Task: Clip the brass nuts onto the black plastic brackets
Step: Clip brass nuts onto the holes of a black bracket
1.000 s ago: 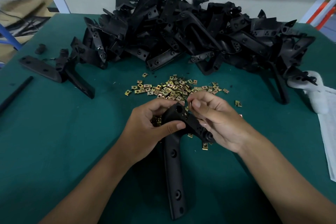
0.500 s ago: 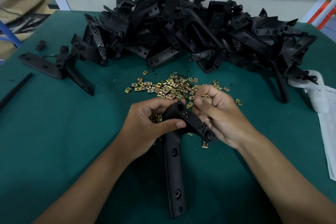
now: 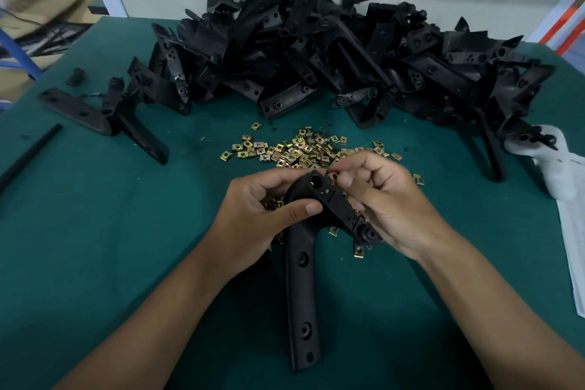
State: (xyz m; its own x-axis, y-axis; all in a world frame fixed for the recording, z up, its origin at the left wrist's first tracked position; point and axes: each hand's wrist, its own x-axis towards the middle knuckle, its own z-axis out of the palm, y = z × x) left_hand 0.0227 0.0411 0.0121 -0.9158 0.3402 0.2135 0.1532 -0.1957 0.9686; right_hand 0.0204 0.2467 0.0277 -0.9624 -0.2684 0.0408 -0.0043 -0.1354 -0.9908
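Bracket [image 3: 302, 279]: black, bent; long arm lying toward the viewer over the tabletop [image 3: 95, 247], bent head raised between both hands, short arm slanting down to the right.
Nut [image 3: 332, 176]: brass, small, pinched at the top edge of the bracket head, mostly hidden by fingertips; seated or not, cannot tell.
Left hand [image 3: 253, 218]: grip clamped on the bracket head, thumb across its front, fingers curled behind; a few brass nuts visible in the palm.
Right hand [image 3: 386, 203]: grip pinched on the nut with thumb and forefinger, other fingers curled, palm beside the short arm.
Loose nuts [image 3: 300, 150]: scattered heap on the tabletop just beyond the hands; a few strays under and beside the bracket, one near the right wrist.
Bracket pile [image 3: 348, 57]: large black tangle along the far edge, behind the loose nuts.
Lone bracket [image 3: 101, 117]: lying apart at the far left, near the pile's left end.
Rod [image 3: 28, 155]: thin, black, at the left edge, slanted.
White cloth [image 3: 550, 165]: at the right, touching the pile's end.
Paper [image 3: 573, 247]: at the right edge, nearer than the cloth.
Tabletop: green covering.
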